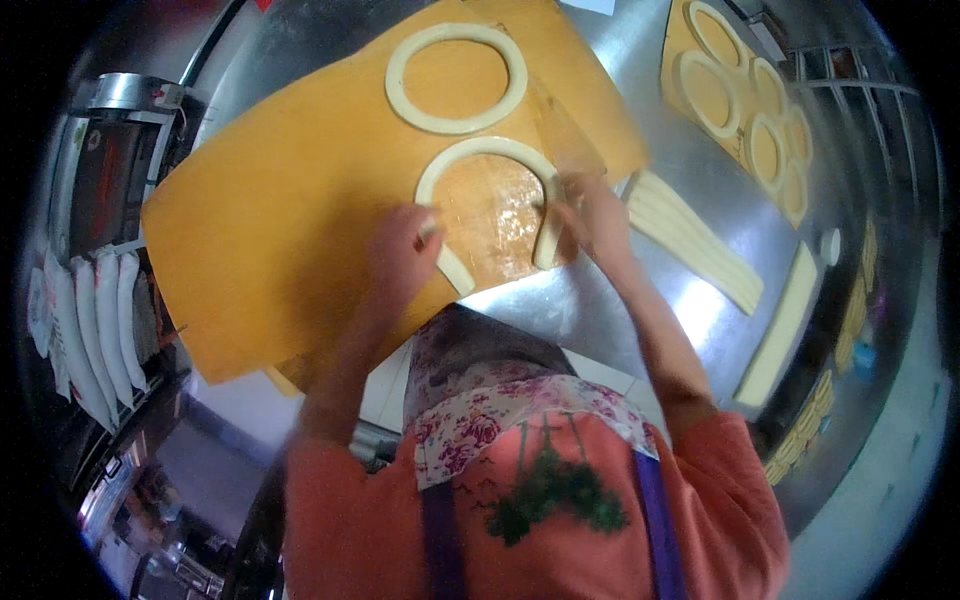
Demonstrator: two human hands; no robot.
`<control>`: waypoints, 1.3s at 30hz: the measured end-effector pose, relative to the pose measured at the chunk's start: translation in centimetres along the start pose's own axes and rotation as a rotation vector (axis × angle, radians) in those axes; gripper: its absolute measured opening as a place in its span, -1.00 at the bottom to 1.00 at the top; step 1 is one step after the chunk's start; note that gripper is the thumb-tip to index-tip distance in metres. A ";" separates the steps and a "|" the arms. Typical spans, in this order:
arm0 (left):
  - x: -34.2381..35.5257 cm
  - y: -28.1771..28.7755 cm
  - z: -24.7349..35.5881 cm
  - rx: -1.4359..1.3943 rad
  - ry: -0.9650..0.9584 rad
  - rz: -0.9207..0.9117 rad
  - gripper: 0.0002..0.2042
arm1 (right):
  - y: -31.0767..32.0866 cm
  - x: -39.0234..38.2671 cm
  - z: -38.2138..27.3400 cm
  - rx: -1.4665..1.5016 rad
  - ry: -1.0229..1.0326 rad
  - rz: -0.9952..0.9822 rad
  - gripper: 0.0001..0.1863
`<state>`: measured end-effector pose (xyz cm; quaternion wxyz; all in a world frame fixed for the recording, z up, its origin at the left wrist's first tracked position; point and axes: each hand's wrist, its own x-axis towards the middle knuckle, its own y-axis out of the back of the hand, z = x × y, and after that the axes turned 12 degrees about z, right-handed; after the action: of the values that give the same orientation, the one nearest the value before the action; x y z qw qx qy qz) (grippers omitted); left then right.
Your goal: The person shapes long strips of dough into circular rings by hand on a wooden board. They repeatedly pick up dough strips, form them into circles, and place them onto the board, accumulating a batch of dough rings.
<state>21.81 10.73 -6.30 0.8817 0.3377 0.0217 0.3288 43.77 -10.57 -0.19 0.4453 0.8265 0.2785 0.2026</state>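
Pale cream dough strip (485, 147), smooth, rounded, fairly even thickness, bent into a horseshoe on the orange board (280, 220); curve points away from the person, both free ends face the person near the board's edge, apart from each other, loop unclosed. Board surface inside the loop looks shiny, with small specks. Hands apart, one per side: left hand (403, 250) has its fingers curled around the strip's left leg, right hand (592, 215) is at the right leg, blurred, can't tell if it grips or only touches. Finished dough ring (457, 127) lies just beyond the curve, same colour, closed. Grooved dough slab (695, 240) and plain dough bar (780, 330) lie to the right on the metal desk (570, 320). Farther right, another orange board (677, 42) carries several dough rings, some close together. Containers: white bags (88, 320) packed side by side in a rack at left, contents hidden; shiny round metal vessel (130, 92) above them, inside not visible. Small white round item (830, 246) near the desk's right edge, too small to tell whether it's a cup.
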 end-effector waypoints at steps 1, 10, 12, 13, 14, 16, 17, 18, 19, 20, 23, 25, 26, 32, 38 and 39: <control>-0.4 1.1 0.7 -0.038 -0.159 -0.089 -0.66 | 1.4 -1.0 -0.6 0.028 0.105 -0.130 -0.63; -1.0 0.5 5.0 -0.043 -0.369 -0.396 -0.65 | 0.5 -2.8 0.9 0.023 0.607 -0.334 -0.71; -1.4 -0.5 6.0 -0.045 -0.350 -0.315 -0.68 | 0.1 -3.0 0.1 -0.005 0.605 -0.300 -0.71; -1.6 -0.9 6.5 -0.021 -0.346 -0.297 -0.69 | -0.1 -3.3 -0.5 -0.028 0.571 -0.337 -0.70; -1.8 -1.1 6.7 0.001 -0.342 -0.280 -0.70 | -0.2 -3.5 -1.2 -0.052 0.537 -0.374 -0.69; -1.9 -1.9 5.6 0.002 -0.294 -0.288 -0.71 | -0.3 -3.9 -1.3 0.002 0.494 -0.366 -0.66; -1.9 -2.1 4.9 0.001 -0.270 -0.296 -0.72 | -0.4 -4.1 -1.3 0.083 0.478 -0.318 -0.64; -1.9 -1.9 5.2 -0.013 -0.226 -0.321 -0.72 | -0.7 -4.7 -1.0 0.164 0.447 -0.270 -0.62; -1.5 -1.3 6.0 -0.027 -0.185 -0.343 -0.72 | -0.9 -5.3 -1.1 0.201 0.364 -0.290 -0.59; -1.2 -1.0 6.5 -0.041 -0.144 -0.367 -0.72 | -1.3 -5.8 -1.5 0.239 0.280 -0.308 -0.57; 0.4 -0.6 5.1 -0.207 0.033 -0.437 -0.72 | -1.8 -6.2 -4.1 0.377 0.047 -0.337 -0.50; 1.2 -0.7 6.0 -0.200 0.100 -0.439 -0.73 | -3.5 -6.8 -3.8 0.522 -0.101 -0.192 -0.46; 1.6 -0.8 6.6 -0.198 0.130 -0.443 -0.74 | -4.8 -7.0 -2.9 0.539 -0.123 -0.142 -0.47; 1.3 -1.7 6.8 -0.191 0.227 -0.517 -0.75 | -3.1 -7.9 -3.0 0.440 -0.058 -0.163 -0.41; -0.8 -2.9 7.0 -0.054 -0.241 -0.450 -0.62 | 0.3 -7.5 -0.7 0.192 0.342 -0.154 -0.42; -1.0 -3.3 7.8 0.000 -0.259 -0.409 -0.65 | 0.3 -7.0 -0.3 0.117 0.376 -0.182 -0.56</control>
<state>24.94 3.79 -2.43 0.9253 0.3658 -0.0235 0.0976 38.37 -15.00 -0.38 0.3532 0.7702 0.4412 0.2956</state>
